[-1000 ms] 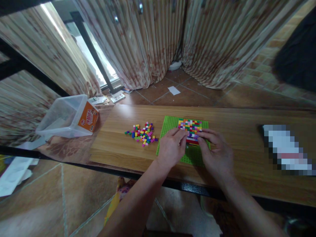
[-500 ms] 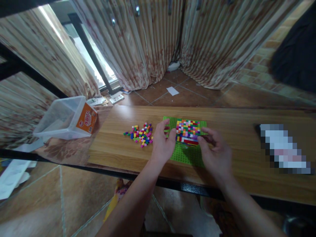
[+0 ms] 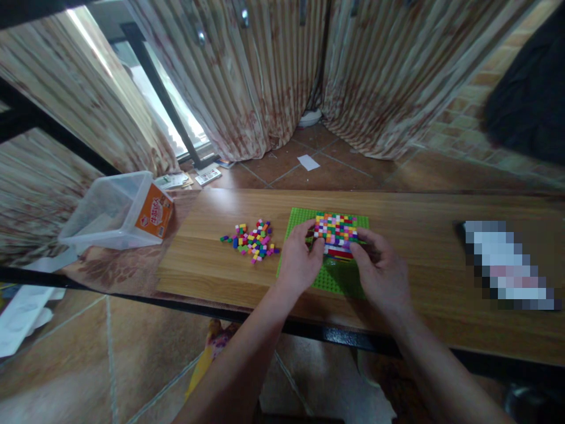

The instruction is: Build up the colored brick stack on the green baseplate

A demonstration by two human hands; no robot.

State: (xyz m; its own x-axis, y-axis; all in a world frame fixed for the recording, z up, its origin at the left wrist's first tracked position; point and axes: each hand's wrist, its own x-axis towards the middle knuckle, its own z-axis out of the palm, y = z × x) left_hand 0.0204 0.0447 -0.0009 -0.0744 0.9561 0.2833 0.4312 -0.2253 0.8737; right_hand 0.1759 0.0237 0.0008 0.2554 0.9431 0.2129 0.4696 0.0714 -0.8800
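Note:
A block of many-coloured toy bricks (image 3: 336,228) stands on a green baseplate (image 3: 338,280). Its top is a patchwork of small bricks, and red and white rows show on its near side. My left hand (image 3: 302,253) grips the left side of the block, thumb at the near corner. On the opposite side my right hand (image 3: 382,265) holds it the same way, with its thumb on the near right corner. The fingers behind the block's sides are partly hidden. Left of the plate lies a loose pile of small coloured bricks (image 3: 255,240).
The wooden table (image 3: 198,259) carries a dark-edged device with a pixelated surface (image 3: 507,265) on the right. Beyond the left end sits a clear plastic bin (image 3: 110,218) with an orange label. Curtains (image 3: 265,88) hang behind, and a white paper (image 3: 308,162) lies on the floor.
Both hands have closed in on the brick block, the left moving right and the right slightly left. Both now touch its sides. The loose pile stays where it was.

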